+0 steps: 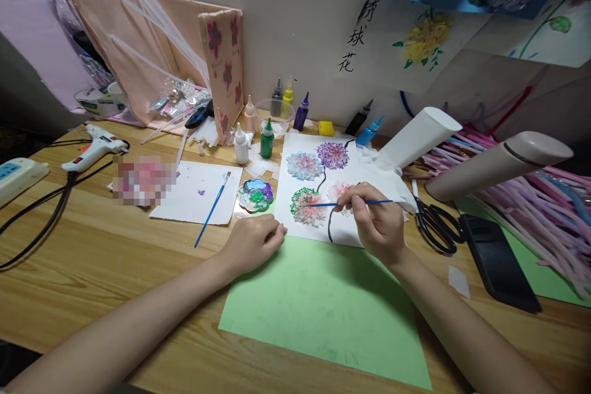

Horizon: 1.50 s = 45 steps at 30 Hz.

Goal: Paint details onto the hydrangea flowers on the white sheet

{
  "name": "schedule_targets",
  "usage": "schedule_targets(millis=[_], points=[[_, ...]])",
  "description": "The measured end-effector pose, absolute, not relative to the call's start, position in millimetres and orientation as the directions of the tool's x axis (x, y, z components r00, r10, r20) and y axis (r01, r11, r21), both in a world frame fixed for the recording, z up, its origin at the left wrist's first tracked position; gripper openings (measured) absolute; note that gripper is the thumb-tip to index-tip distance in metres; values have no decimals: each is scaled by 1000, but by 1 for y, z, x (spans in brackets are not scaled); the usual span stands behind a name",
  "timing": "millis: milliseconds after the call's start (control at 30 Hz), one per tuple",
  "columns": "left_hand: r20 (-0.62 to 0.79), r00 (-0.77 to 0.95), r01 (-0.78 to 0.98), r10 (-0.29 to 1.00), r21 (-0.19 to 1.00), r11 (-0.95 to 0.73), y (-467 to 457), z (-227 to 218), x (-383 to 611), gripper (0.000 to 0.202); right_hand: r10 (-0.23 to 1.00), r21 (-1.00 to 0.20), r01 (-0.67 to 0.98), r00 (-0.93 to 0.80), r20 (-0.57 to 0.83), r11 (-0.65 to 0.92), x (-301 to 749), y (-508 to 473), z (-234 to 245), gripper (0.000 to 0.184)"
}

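The flower painting (310,183) lies beneath the right hand (379,221), which pinches a blue paintbrush (325,204) over a pink flower edged green (308,213). The left hand (253,241) rests, loosely curled, at the painting's lower-left corner, near a paint palette (255,195). Under the painting, a green sheet (327,308) covers some worktop (92,283).

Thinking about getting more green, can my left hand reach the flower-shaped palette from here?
Probably yes: your left hand rests close in front of the palette, and nothing visible stands between them, so the way looks free.
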State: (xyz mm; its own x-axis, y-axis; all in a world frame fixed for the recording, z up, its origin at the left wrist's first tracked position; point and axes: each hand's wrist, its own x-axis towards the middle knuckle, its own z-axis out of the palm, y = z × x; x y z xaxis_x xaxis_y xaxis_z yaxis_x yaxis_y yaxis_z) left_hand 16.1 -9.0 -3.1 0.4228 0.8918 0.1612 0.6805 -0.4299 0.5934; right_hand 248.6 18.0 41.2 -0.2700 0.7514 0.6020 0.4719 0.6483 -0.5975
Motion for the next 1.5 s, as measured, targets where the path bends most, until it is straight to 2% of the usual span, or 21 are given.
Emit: schedule_targets(millis=[167, 300, 467, 833, 967, 1133, 1267, 1500], points=[[165, 424, 682, 891, 589, -433, -8, -4, 15, 36, 762, -643, 416, -272, 587, 643, 250, 16, 44, 23], [170, 429, 683, 887, 582, -442, -9, -4, 15, 36, 705, -566, 421, -396, 589, 709, 245, 14, 47, 22], [175, 428, 688, 887, 574, -445, -9, -3, 15, 36, 657, -483, 451, -439, 612, 751, 240, 14, 47, 21], [171, 432, 687, 886, 574, -446, -9, -3, 15, 36, 662, -500, 436, -439, 608, 748, 244, 16, 45, 21], [162, 422, 688, 892, 583, -432, -9, -2, 15, 36, 696, -568, 406, -349, 627, 716, 248, 18, 45, 23], [155, 418, 684, 895, 594, -423, -9, -3, 15, 36, 775, -639, 439, -332, 538, 632, 255, 26, 44, 27], [166, 413, 684, 895, 592, -425, -9, -3, 15, 35, 865, -791, 350, -204, 459, 502, 261, 35, 36, 30], [161, 398, 686, 903, 601, -410, -9, -3, 15, 36, 916, -878, 260, -110, 386, 402, 265, 45, 34, 31]])
